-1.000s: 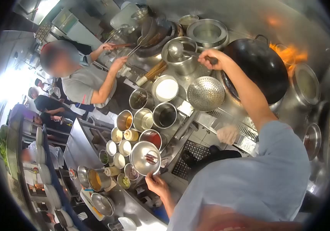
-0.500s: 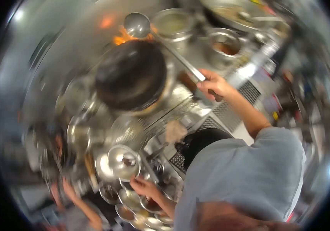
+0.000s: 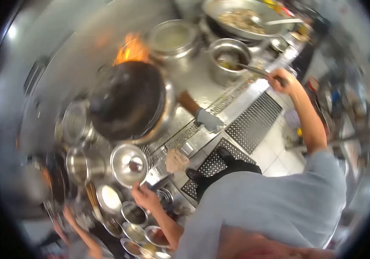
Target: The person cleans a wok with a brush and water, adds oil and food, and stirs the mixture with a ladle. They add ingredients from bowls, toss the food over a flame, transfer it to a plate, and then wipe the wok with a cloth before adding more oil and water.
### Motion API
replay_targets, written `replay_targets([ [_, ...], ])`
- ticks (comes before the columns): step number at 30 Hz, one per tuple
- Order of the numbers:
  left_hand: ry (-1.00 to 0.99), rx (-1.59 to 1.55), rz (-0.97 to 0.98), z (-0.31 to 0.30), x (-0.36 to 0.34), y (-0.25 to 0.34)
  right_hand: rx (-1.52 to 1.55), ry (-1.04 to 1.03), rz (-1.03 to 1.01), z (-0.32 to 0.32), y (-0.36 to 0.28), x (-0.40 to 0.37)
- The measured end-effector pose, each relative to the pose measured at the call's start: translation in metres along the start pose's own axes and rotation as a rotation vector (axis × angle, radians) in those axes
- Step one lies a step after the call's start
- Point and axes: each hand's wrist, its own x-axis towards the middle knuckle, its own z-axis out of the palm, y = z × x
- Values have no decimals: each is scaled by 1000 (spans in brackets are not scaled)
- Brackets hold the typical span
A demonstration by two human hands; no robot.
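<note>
My right hand [image 3: 282, 81] is closed round the handle of a ladle [image 3: 254, 68]. The ladle's bowl end is down inside a round metal pot [image 3: 229, 77] with yellowish-brown contents. At the lower left, my left hand [image 3: 145, 196] grips the rim of a shiny metal bowl [image 3: 122, 162]. A small dark reddish-brown lump [image 3: 135, 164] lies in it. Beyond this bowl a dark wok [image 3: 126, 99] sits over a burner, with tall orange flames [image 3: 132, 51] at its far edge.
A large pan of food [image 3: 241, 21] with a ladle in it stands at the top. A wide pot [image 3: 173, 39] is near the flames. Several seasoning bowls [image 3: 134, 213] cluster at the lower left. Another person's arms [image 3: 81, 231] reach in there. A grey cloth [image 3: 208, 120] covers a handle beside the wok.
My right hand has moved right, and the ladle has gone from above the wok's far edge into the round pot. My left hand still holds the bowl. The whole view has shifted, and flames look taller.
</note>
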Motion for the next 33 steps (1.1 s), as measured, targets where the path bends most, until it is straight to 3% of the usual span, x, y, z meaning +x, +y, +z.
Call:
replay_targets([
  [1, 18, 74, 26, 0, -1, 13, -655, 54, -313, 12, -1, -14],
  [2, 42, 90, 25, 1, -6, 18, -544, 157, -262, 21, 0, -22],
  [3, 65, 105, 30, 2, -10, 22, -111, 315, 133, 42, -21, -32],
  [4, 72, 137, 22, 0, -10, 33, -146, 426, 126, 55, -26, -43],
  [7, 95, 148, 21, 3, 1, 60, -147, 397, 46, 66, -38, -65],
  [11, 68, 42, 53, 17, 47, 68, -44, 208, -42, 79, -45, -56],
  [15, -86, -299, -253, 54, 127, 87, 58, -9, -22, 142, -36, -18],
  [18, -245, -619, -484, 99, 193, 49, -167, -27, -83, 201, -2, 31],
  [21, -276, -903, -751, 110, 247, 43, -251, -133, -37, 244, 25, 56],
  [24, -267, -1197, -808, 101, 292, 48, -449, -71, -46, 270, 31, 58],
  [29, -266, -1491, -765, 137, 306, 38, -419, -107, -84, 264, 36, 48],
  [31, -286, -1079, -1070, 181, 275, 34, -355, -114, -77, 261, 21, 41],
  [32, -394, -852, -1095, 208, 256, 21, -420, -85, -84, 258, 15, 40],
  [33, -313, -919, -1136, 208, 247, 30, -420, -99, -108, 250, 8, 45],
])
